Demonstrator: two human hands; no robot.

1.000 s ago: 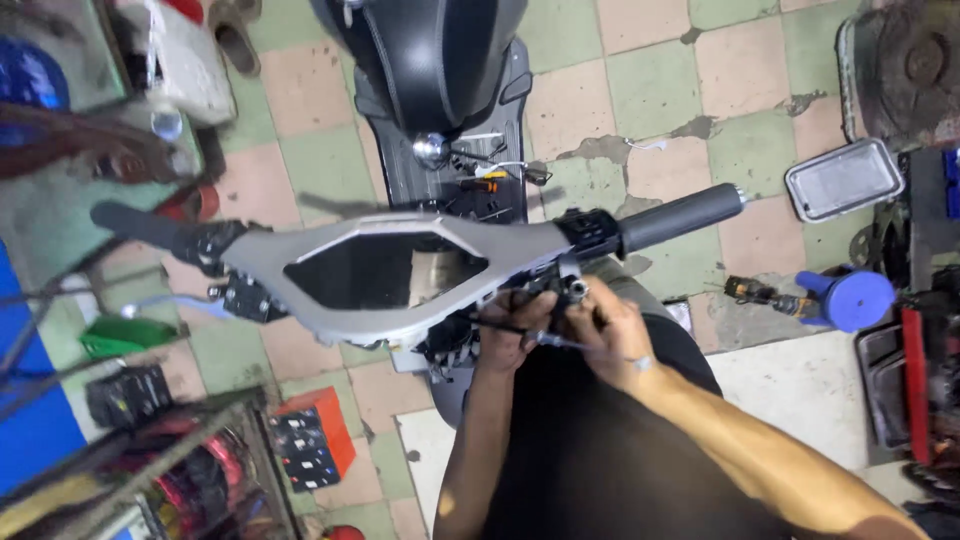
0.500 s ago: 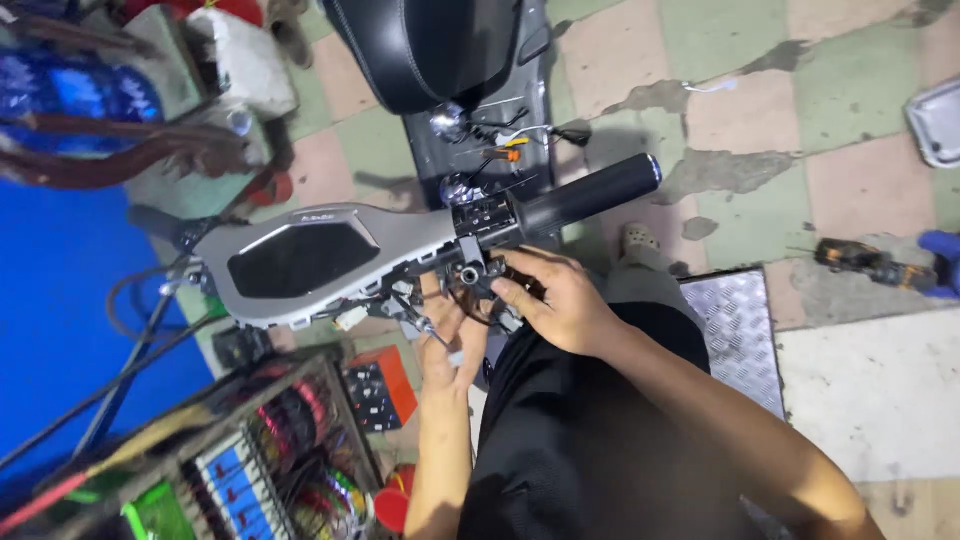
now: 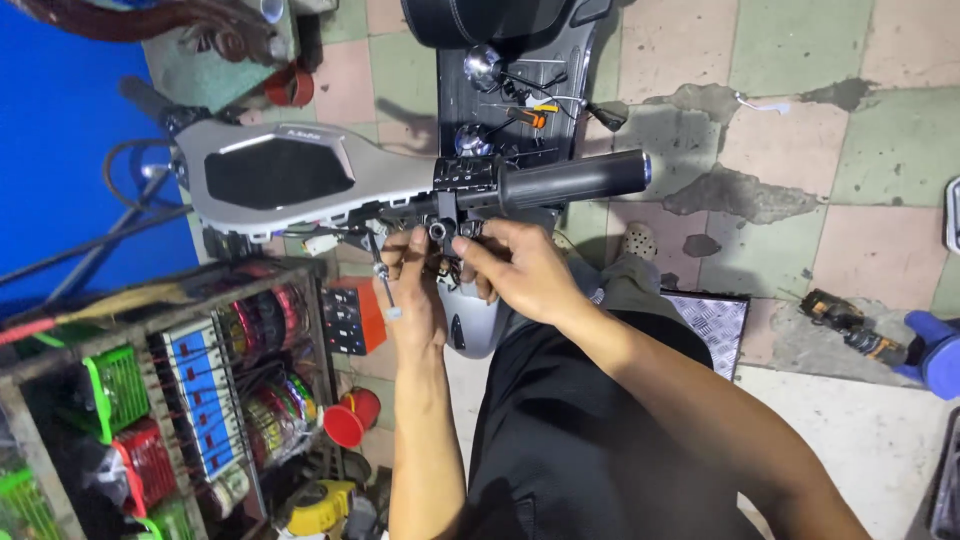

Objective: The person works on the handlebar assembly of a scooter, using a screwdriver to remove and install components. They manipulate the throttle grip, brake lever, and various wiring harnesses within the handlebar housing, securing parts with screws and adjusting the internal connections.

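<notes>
A scooter handlebar with a grey cover (image 3: pixel 385 175) and a dark display panel (image 3: pixel 280 172) crosses the view. Its black grip (image 3: pixel 575 180) points right. My right hand (image 3: pixel 520 268) reaches under the black switch housing (image 3: pixel 465 180) beside the grip, fingertips pinched on a small fitting there. My left hand (image 3: pixel 415 295) is just left of it, below the cover's edge, and holds a thin metal tool (image 3: pixel 385 288) that points down. Loose wires and a white connector (image 3: pixel 320 243) hang under the cover.
The scooter's footboard (image 3: pixel 520 100) ahead carries small tools and screwdrivers. A wire rack (image 3: pixel 200 380) with coloured baskets and spools stands at lower left, next to an orange box (image 3: pixel 357 315) and a red cup (image 3: pixel 350 418). A checker plate (image 3: pixel 715 320) and a power tool (image 3: pixel 850 325) lie on the tiled floor.
The view has swung left and closer. Both hands stay under the right switch housing; my left hand has risen to the cover's edge with the thin tool.
</notes>
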